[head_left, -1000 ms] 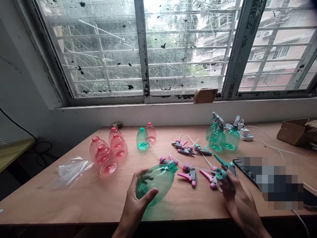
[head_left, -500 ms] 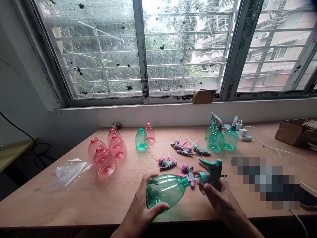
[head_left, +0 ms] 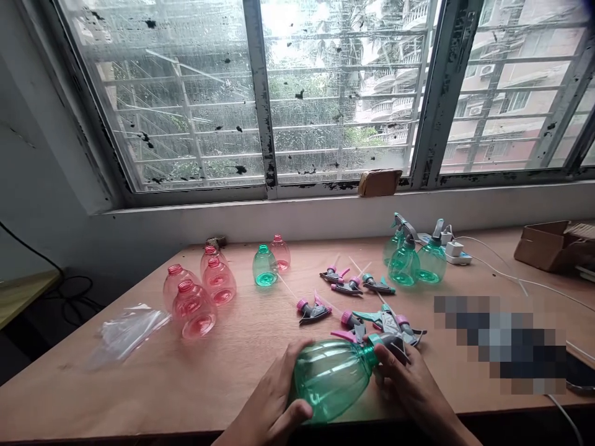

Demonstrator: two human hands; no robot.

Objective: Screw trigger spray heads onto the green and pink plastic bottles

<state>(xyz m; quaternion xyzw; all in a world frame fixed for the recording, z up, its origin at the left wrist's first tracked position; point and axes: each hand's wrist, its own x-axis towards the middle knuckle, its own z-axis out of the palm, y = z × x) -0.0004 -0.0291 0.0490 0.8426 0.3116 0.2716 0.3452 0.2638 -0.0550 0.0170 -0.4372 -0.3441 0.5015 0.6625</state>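
Observation:
A clear green spray bottle (head_left: 332, 379) lies tilted on its side over the table's front edge, its neck toward the right. My left hand (head_left: 279, 396) is wrapped round the bottle's base. My right hand (head_left: 404, 371) grips the grey and teal trigger spray head (head_left: 385, 341), which sits at the bottle's neck; whether the threads are engaged I cannot tell. Just beyond lie loose trigger heads with pink or teal collars, among them a grey and pink one (head_left: 313, 311) and another with a teal collar (head_left: 379, 285).
Several pink bottles (head_left: 194, 310) stand at the left beside clear plastic bags (head_left: 132, 331). An open green bottle (head_left: 264, 266) stands mid-table. Green bottles with spray heads (head_left: 404, 263) stand at the back right, near a power strip (head_left: 458, 257) and a cardboard box (head_left: 542, 248).
The spray head has moved onto the bottle's neck, and its tube is now inside. Both hands have come closer together, with the bottle shifted right and slightly down.

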